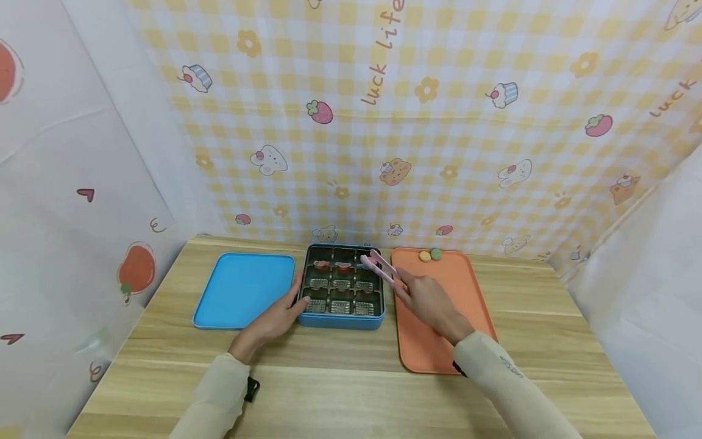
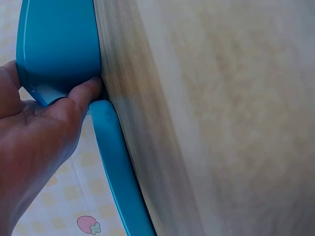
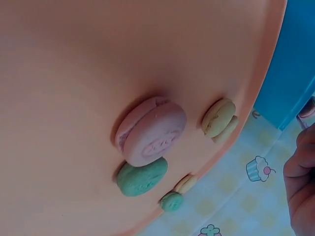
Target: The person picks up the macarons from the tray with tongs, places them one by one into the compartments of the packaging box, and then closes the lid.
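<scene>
A blue box [image 1: 340, 322] with a dark divided insert stands mid-table. My left hand [image 1: 282, 314] holds its left side, thumb over the rim; in the left wrist view, fingers lie low along the box wall [image 2: 59, 44]. My right hand [image 1: 433, 302] grips pink tongs [image 1: 378, 271], their tips over the back right compartment. Whether the tips hold anything I cannot tell. Reddish pieces [image 1: 343, 266] show in the back row. In the right wrist view, a pink macaron [image 3: 155, 132], a green macaron [image 3: 142, 177] and yellow macarons [image 3: 219, 118] lie on the orange tray [image 3: 59, 123].
The orange tray [image 1: 422, 353] sits right of the box, partly under my right forearm. A yellow macaron [image 1: 425, 256] and a green macaron [image 1: 436, 253] lie at its far edge. On the left is a shallow blue lid [image 1: 247, 286]. A patterned cloth [image 1: 340, 134] hangs behind the table.
</scene>
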`<state>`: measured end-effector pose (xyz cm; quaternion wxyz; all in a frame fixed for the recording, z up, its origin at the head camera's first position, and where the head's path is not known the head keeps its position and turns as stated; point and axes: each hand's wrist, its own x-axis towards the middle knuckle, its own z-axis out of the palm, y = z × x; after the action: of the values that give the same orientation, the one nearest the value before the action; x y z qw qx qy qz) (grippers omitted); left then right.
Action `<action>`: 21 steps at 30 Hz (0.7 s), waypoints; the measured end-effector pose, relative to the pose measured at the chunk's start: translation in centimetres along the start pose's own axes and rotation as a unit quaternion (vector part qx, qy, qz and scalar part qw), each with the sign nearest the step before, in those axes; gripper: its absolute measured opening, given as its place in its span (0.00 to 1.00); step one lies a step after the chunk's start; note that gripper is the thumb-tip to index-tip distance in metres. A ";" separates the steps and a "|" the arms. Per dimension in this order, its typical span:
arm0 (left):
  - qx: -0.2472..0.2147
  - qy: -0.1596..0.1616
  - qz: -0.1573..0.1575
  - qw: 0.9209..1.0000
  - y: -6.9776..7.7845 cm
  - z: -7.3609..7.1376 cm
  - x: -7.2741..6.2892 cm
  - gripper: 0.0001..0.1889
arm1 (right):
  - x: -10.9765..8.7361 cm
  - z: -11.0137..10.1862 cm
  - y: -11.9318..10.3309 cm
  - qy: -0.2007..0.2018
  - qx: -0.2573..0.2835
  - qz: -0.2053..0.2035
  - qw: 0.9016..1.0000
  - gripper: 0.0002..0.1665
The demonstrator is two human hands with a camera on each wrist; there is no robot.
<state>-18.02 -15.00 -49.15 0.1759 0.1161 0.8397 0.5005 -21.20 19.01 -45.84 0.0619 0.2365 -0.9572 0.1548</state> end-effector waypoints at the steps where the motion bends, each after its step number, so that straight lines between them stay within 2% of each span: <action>1: -0.001 0.000 -0.001 1.000 0.0 0.0 0.0 0.38 | 0.0 0.0 -0.1 -0.003 -0.002 0.002 1.000 0.22; 4: -0.001 0.000 -0.001 1.000 0.0 0.0 0.0 0.38 | 0.1 0.2 -0.2 -0.009 -0.006 0.007 1.000 0.24; 17: -0.006 0.001 -0.001 1.000 -0.1 0.0 0.2 0.37 | 0.2 0.5 -0.2 -0.003 -0.005 0.004 1.000 0.21; 21: -0.006 0.002 0.001 1.000 -0.2 0.0 0.1 0.37 | 0.0 0.4 0.0 0.001 0.006 0.015 1.000 0.16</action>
<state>-18.15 -15.03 -49.32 0.1744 0.1149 0.8368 0.5061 -21.24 18.87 -46.24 0.0586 0.2221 -0.9598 0.1616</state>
